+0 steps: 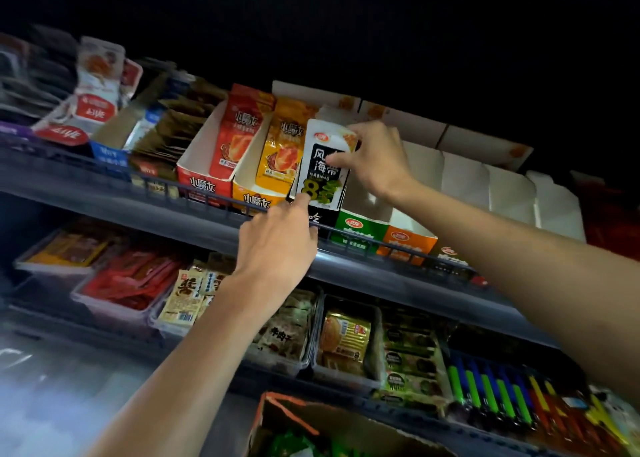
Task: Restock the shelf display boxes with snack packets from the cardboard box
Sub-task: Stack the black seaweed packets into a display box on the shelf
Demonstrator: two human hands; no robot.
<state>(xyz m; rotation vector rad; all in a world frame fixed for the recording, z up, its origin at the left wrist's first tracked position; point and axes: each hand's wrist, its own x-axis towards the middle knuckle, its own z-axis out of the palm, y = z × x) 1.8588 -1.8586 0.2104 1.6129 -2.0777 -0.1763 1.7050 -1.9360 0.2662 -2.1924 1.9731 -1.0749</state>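
A black-and-white kelp snack packet [320, 176] stands upright in the black display box [323, 218] on the upper shelf. My right hand [375, 160] grips its upper right edge, thumb across the front. My left hand [278, 245] has its forefinger pressed against the packet's lower left corner, the other fingers curled. Beside that box stand a green display box [360, 229] and an orange display box [408, 240], both showing white insides. The cardboard box [332, 429] sits at the bottom edge, with green packets inside.
Red [204, 179] and yellow [252, 193] display boxes with packets stand left of the black one. A wire rail [214, 198] runs along the upper shelf's front. The lower shelf holds clear trays of snacks [131, 283] and coloured lighters [491, 391].
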